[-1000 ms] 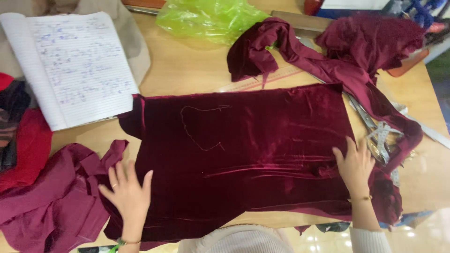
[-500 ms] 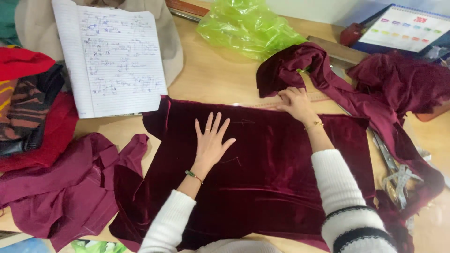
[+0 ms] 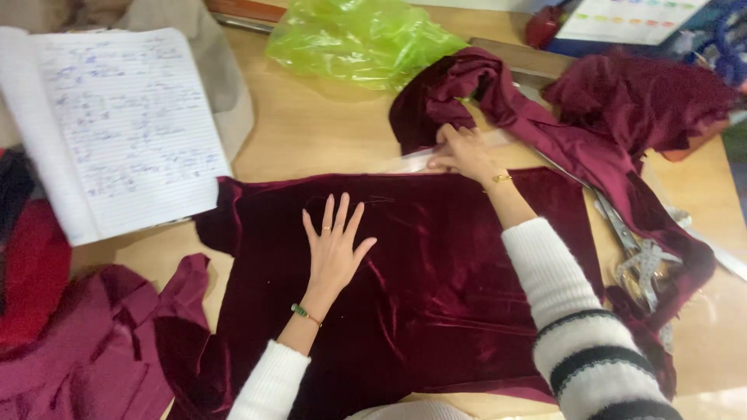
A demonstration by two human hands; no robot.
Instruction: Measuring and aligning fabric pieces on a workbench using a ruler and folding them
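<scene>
Left to right. At the far left, folded red and dark fabrics point(image 3: 31, 272) are lying at the bench point(image 3: 327, 140) edge, with a crumpled maroon offcut point(image 3: 93, 350) bunching below them. Above these, an open lined notebook point(image 3: 124, 124) is resting flat, its pages covered in handwriting.

In the centre, the dark red velvet panel point(image 3: 436, 311) is lying spread across the bench, pile side up, its surface catching a soft sheen along shallow creases. You are pressing your left hand point(image 3: 334, 249) flat on it, fingers apart and gripping nothing, just below a faint chalked curve near the panel's upper edge. The panel is looking largely smoothed; a few ripples are remaining toward its lower right, so the laying-out appears well advanced but not finished, and no cut is showing inside the marked area.

Behind, a translucent green plastic bag point(image 3: 358, 39) is sitting crumpled.

Your right hand point(image 3: 467, 152) is reaching to the panel's top edge, fingers bent onto a pale straight strip, seemingly a ruler point(image 3: 412, 162); whether they are closing around it cannot be told. Further right, a long twisted length of the same velvet point(image 3: 545, 124) is trailing down toward metal scissors point(image 3: 622, 233) and a measuring tape point(image 3: 650, 264).
</scene>
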